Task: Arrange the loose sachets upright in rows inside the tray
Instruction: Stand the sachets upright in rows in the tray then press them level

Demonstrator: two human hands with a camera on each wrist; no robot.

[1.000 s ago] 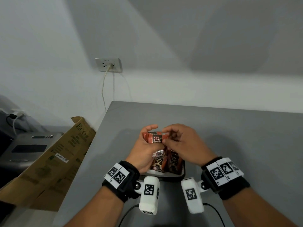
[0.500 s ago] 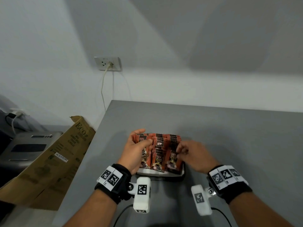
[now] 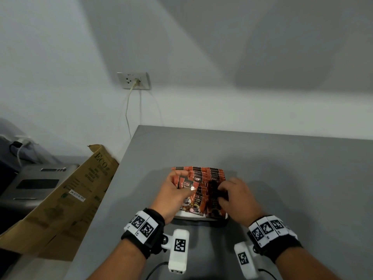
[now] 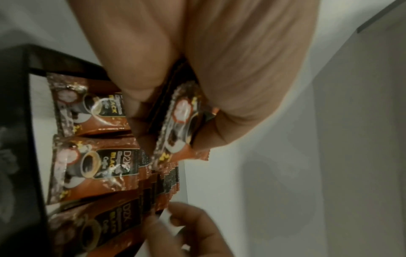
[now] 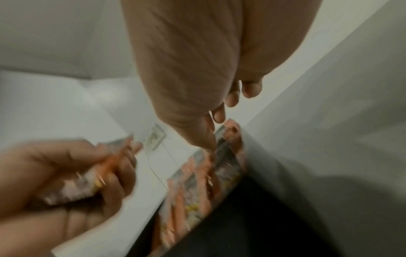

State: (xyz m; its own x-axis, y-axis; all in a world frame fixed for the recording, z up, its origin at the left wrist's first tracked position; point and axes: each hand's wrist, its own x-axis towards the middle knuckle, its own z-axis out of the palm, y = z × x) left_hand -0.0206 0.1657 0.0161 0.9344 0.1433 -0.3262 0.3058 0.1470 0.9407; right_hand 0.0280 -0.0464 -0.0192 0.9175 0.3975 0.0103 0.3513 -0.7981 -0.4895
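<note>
Tray [image 3: 198, 217] at bench [image 3: 282, 178] 6 o'clock, rows of sachets [image 3: 210, 174] mostly stood | one sachet [image 3: 186, 184] grasped in left hand [image 3: 173, 197] grip, unplaced | right hand [image 3: 236, 197] fingertips curled onto right row, apparently pinching it.

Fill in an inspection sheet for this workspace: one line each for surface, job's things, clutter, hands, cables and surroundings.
Surface: grey table, bare around the tray.
Job's things: tray near the front edge, holding orange and black sachets standing in rows; one loose sachet held above them.
Clutter: nothing seen on the table.
Hands: left hand holds the loose sachet in a pinch grip; right hand has its fingers curled on the right row, grip unclear.
Cables: pale cord hangs from the wall socket; dark leads run from the wrist cameras.
Surroundings: folded cardboard box leans beside the table; grey machine further left; plain walls.
</note>
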